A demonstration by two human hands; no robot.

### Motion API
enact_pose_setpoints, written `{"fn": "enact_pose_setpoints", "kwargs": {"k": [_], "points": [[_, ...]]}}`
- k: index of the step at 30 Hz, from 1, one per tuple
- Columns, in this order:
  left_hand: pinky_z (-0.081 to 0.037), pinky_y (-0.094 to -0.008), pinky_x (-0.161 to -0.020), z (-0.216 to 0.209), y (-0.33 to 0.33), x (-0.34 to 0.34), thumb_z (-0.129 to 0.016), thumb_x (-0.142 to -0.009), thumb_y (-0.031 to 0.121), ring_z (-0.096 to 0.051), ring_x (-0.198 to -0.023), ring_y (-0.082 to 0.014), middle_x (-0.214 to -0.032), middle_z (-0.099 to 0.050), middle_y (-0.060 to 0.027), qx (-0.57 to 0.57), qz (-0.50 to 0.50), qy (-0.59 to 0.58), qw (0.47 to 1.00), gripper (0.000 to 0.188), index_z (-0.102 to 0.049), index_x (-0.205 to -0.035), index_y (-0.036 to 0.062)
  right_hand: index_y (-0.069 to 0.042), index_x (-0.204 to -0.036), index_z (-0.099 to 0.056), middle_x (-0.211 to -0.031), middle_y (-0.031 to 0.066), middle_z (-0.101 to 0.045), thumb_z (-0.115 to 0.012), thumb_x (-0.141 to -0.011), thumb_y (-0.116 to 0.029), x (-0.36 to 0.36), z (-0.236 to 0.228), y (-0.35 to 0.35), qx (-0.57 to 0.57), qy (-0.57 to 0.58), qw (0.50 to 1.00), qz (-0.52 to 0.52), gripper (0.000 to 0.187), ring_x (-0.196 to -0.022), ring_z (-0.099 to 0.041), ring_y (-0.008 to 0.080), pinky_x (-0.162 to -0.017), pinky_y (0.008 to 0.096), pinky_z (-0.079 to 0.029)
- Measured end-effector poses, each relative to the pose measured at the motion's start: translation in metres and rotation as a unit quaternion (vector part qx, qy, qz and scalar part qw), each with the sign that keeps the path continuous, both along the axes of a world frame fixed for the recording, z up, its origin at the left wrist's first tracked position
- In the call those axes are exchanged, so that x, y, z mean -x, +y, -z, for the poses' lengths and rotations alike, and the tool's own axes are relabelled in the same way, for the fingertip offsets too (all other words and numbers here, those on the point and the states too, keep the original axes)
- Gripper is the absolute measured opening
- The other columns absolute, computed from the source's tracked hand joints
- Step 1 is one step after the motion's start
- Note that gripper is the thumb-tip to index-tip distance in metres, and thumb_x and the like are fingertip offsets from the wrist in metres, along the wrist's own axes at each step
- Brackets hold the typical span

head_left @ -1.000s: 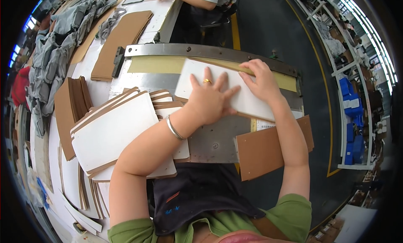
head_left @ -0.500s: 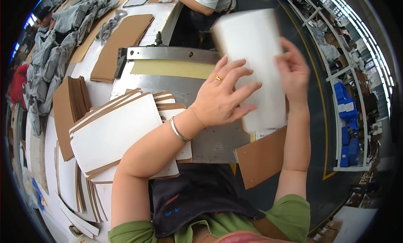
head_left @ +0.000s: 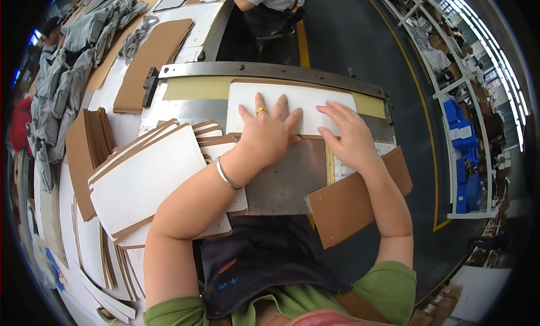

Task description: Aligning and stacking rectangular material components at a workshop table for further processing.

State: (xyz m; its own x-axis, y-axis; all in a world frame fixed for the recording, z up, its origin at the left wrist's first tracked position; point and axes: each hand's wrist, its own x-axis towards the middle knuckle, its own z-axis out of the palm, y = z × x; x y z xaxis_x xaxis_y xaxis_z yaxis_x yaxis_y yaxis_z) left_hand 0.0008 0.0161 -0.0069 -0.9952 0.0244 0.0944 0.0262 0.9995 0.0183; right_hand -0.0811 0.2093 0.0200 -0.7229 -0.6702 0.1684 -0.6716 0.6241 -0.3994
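Note:
A white rectangular cardboard sheet lies flat on the metal work plate, its far edge up by the steel bar. Brown board shows along its far and near edges. My left hand, with a ring, presses on the sheet's left half with fingers spread. Over the sheet's right end is my right hand, fingers stretched and thumb apart, gripping nothing. Left of my left forearm, a fanned pile of white-faced brown boards overlaps the plate.
A brown board juts off the plate's near right corner, partly under my right forearm. Brown board stacks stand at left, near grey fabric. Another person sits beyond the bar. Shelving with blue bins runs along the right.
The white sheet, held up and tilted in my right hand before, now lies flat against the bar. Both hands have come down onto it, the right one moving left and letting go its grip.

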Motion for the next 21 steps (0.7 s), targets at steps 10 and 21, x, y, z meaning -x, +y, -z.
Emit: {"fn": "enact_pose_setpoints", "kwargs": {"k": [10, 21], "points": [[-0.033, -0.0726, -0.097, -0.003, -0.013, 0.016, -0.054, -0.091, 0.052, -0.035, -0.135, -0.0502, -0.150, -0.037, -0.0103, -0.001, 0.013, -0.004, 1.000, 0.056, -0.044, -0.143, 0.0325, -0.026, -0.142, -0.047, -0.149, 0.0086, -0.040, -0.047, -0.098, -0.035, 0.042, 0.046, -0.013, -0.113, 0.166, 0.980, 0.003, 0.044, -0.137, -0.036, 0.0339, -0.111, 0.0514, -0.028], [-0.034, -0.0719, -0.096, 0.000, -0.002, 0.013, -0.054, -0.091, 0.051, -0.036, -0.132, -0.0520, -0.150, -0.038, -0.0086, -0.008, 0.034, 0.022, 0.999, 0.056, -0.044, -0.142, 0.0310, -0.025, -0.139, -0.050, -0.146, 0.0081, -0.045, -0.048, -0.098, -0.031, 0.035, 0.042, 0.000, -0.110, 0.170, 0.979, 0.022, 0.042, -0.132, -0.041, 0.0395, -0.109, 0.0490, -0.031]]}}
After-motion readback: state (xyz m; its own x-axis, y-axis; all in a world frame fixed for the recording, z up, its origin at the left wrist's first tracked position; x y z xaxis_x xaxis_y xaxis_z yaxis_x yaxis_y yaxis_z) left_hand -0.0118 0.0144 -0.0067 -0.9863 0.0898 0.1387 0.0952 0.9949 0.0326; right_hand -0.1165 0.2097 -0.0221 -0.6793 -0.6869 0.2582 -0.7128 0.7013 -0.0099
